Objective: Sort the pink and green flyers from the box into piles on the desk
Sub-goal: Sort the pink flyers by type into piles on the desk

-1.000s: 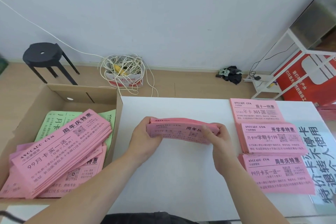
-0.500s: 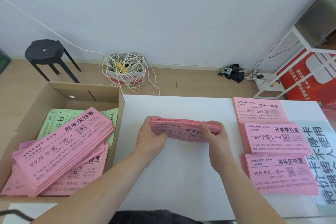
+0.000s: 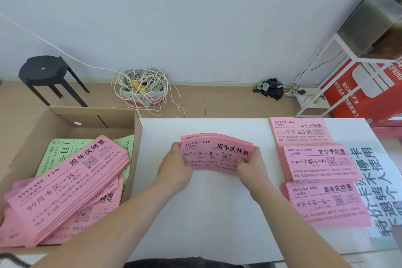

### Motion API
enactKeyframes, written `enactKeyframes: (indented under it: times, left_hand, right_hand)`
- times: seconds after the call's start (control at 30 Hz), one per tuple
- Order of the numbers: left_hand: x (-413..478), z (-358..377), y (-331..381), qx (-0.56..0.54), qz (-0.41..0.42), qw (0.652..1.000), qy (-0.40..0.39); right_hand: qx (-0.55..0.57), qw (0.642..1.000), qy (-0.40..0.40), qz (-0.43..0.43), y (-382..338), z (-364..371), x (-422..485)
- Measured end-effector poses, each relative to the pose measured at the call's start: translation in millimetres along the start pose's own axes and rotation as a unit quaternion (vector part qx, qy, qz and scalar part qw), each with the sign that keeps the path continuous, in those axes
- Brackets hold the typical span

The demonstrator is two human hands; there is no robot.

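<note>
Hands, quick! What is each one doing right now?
Left hand: closed on the left end of the pink flyer stack.
Right hand: closed on the right end of the same stack.

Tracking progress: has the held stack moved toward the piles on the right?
No. The stack stays put, same gap to the piles; its face only tipped toward the camera.

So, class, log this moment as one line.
left hand: holds pink stack | right hand: holds pink stack | pink stack: at desk centre
</note>
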State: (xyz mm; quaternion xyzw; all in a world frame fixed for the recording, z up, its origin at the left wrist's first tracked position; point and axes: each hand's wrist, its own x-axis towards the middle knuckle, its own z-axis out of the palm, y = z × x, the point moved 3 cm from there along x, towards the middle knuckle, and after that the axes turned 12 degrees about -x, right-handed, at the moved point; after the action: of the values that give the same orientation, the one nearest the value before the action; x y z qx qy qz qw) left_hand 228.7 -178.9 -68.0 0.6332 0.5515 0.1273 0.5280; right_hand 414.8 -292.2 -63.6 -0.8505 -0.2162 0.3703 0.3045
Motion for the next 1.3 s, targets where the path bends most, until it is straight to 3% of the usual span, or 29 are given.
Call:
enactKeyframes:
  times: [0.1,0.2,0.47,0.63,0.83,1.07,1.17,1.3]
  left_hand:
    - [-2,1,18,0.014,-0.017,0.998,-0.057]
    - [-4,11,34,-0.042,-0.034,0.993,-0.106]
    - [-14,94,83,-0.159,-0.054,0.968,-0.185]
    - [-16,162,111,-0.212,-0.053,0.957,-0.191]
    - [-11,225,125,-0.227,-0.064,0.956,-0.173]
    - [-2,245,112,-0.161,-0.042,0.974,-0.155]
    - [-2,238,110,-0.046,0.033,0.986,-0.156]
    - [-13,240,112,0.058,0.16,0.965,-0.199]
  right_hand:
    - [-0.046,0.998,-0.022,0.029,-10,-22,2]
    - [-0.059,0.997,-0.01,0.048,-14,-51,1]
    - [-0.051,0.992,0.081,0.086,22,-160,-1]
    - [-0.078,0.974,0.196,0.079,43,-220,14]
    - [-0.107,0.963,0.228,0.1,72,-248,42]
    - [-0.164,0.953,0.231,0.107,100,-244,67]
    - [-0.176,0.951,0.233,0.1,104,-243,70]
    - [-0.192,0.947,0.232,0.111,109,-247,74]
